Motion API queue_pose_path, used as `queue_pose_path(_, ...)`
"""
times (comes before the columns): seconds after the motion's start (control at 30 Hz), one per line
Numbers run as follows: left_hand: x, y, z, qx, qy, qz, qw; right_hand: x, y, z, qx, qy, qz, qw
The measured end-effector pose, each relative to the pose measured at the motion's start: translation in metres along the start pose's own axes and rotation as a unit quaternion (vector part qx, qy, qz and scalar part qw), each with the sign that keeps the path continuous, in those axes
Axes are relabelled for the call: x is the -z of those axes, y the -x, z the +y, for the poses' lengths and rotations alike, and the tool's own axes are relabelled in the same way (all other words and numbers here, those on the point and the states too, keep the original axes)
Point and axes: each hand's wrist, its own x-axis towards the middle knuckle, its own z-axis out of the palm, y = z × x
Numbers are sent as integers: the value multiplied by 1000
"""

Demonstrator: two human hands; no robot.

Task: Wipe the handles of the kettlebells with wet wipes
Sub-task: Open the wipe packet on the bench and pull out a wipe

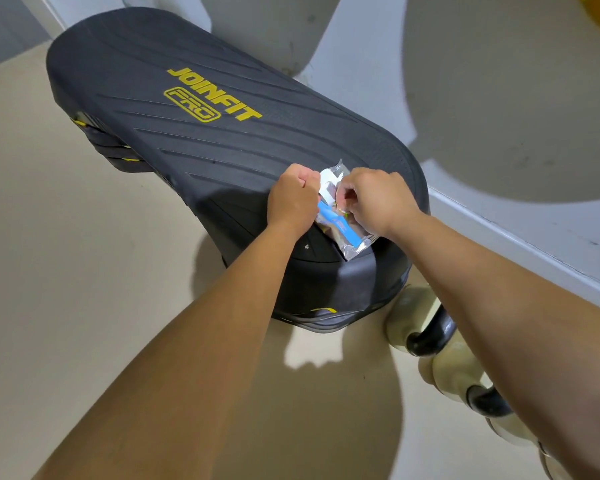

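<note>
Currently both hands are on the wet wipe packet (342,233): left hand (293,199) clenched on its left edge, right hand (378,199) pinching the top. Packet sits between them, over the near end of the black step platform (194,133). Kettlebells (454,374), cream with black handles (430,337), are on the floor under my right forearm.

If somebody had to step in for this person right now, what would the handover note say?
Left hand and right hand: both pinch the wet wipe packet over the near end of the black step platform.
Kettlebells: on the floor right of the platform, black handles untouched.
Done: packet in hand; no wipe visibly out.
Left: open it, pull a wipe, wipe each handle.
</note>
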Motion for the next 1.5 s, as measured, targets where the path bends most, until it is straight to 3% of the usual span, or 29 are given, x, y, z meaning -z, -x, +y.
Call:
queue_pose_path(0.23, -1, 3, 1, -25, 15, 24, 999, -11, 3, 2, 41, 104, 10, 994)
queue_pose_path(0.43, -1, 19, 1, -13, 123, 62, 990, 2, 1, -3, -23, 1, -65, 998)
queue_pose_path(0.5, 2, 33, -8, -115, 40, 55, 991, 10, -1, -6, -31, -12, -80, 996)
queue_pose_path(0.57, 3, 39, -19, -233, -115, 49, 964, 16, -4, -5, -39, -31, -91, 995)
queue_pose_path(0.63, 2, 38, -25, -273, -180, 45, 944, 20, -7, -3, -45, -30, -102, 993)
queue_pose_path(0.93, -4, 33, -22, -244, -236, 28, 940, 29, -17, 12, -22, -70, -143, 987)
queue_pose_path(1.03, -5, 31, -24, -253, -254, 37, 933, 35, -15, 11, -14, -140, -163, 977)
queue_pose_path(1.13, -6, 30, -25, -255, -265, 55, 928, 40, -11, 10, -38, -265, -192, 944)
queue_pose_path(1.37, -8, 28, -29, -264, -248, 49, 931, 19, -2, 17, -80, -279, -81, 953)
queue_pose_path(1.5, -7, 32, -28, -269, -239, 55, 931, 20, 10, 17, -60, -253, -27, 965)
